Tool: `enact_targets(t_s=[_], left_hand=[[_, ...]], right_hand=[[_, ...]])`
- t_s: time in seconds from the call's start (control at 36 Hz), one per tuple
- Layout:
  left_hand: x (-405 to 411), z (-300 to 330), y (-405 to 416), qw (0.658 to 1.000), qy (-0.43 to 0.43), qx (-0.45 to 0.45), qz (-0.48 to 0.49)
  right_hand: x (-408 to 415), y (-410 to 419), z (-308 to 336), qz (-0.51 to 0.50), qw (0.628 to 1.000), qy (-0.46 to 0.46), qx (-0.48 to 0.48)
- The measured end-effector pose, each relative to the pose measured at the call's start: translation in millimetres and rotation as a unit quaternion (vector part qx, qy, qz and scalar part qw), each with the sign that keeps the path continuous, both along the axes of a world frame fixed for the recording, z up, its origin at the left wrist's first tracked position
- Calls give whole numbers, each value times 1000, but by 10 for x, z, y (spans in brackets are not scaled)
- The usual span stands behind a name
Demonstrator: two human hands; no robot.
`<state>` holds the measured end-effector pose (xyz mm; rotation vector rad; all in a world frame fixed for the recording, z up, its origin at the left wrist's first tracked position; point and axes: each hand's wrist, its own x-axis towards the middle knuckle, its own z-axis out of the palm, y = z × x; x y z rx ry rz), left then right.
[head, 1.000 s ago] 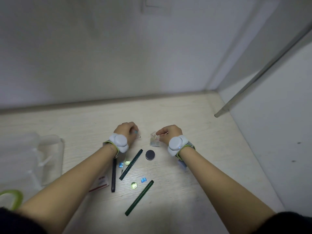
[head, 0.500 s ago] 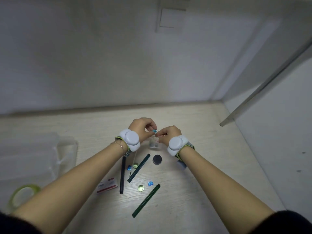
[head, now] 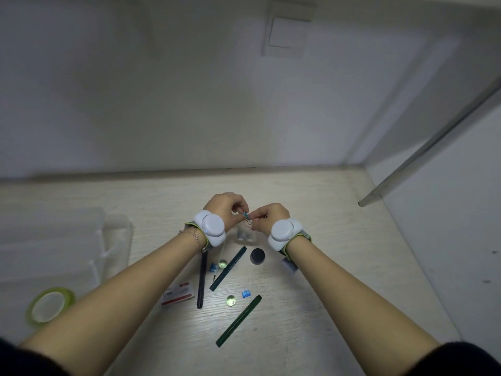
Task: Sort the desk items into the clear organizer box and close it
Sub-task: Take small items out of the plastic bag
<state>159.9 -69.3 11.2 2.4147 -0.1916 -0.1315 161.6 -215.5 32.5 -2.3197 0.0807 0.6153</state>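
1. Pinching a tiny blue clip (head: pixel 246 215) between them, the left hand (head: pixel 226 210) and right hand (head: pixel 271 216) are meeting fingertip to fingertip above the desk (head: pixel 339 240); both are curling closed on it, though which hand is bearing it I cannot tell.
2. Lying just below the hands, at 6 o'clock, is a small clear pouch (head: pixel 245 236).
3. Spreading further toward 6 o'clock are green pens (head: pixel 229 268), a black pen (head: pixel 202 279), a dark round cap (head: pixel 257 256), two glass marbles (head: pixel 231 300), more blue clips (head: pixel 246 294) and a staple box (head: pixel 177 293).
4. Sitting well apart at 9 o'clock is the clear organizer box (head: pixel 54 248), lid open, with a tape roll (head: pixel 50 306) nearer at 8 o'clock.
5. Sorting appears to be only beginning; next, the clip probably needs carrying leftward into a compartment without slipping.
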Motion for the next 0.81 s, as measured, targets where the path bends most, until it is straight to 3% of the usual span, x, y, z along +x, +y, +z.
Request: enact_targets(t_s=[0.28,0.44,0.81], left_hand=[[33,11,56,999,16,41,-23],[94,-20,208,999,28,35,27],[124,-515,348,975,161,133,83]], right_hand=[[59,-17,8,-8,1000,2,22],[96,-17,-9,-14,1000,-2,21],[156,-66,-125,-14,1000,-22,13]])
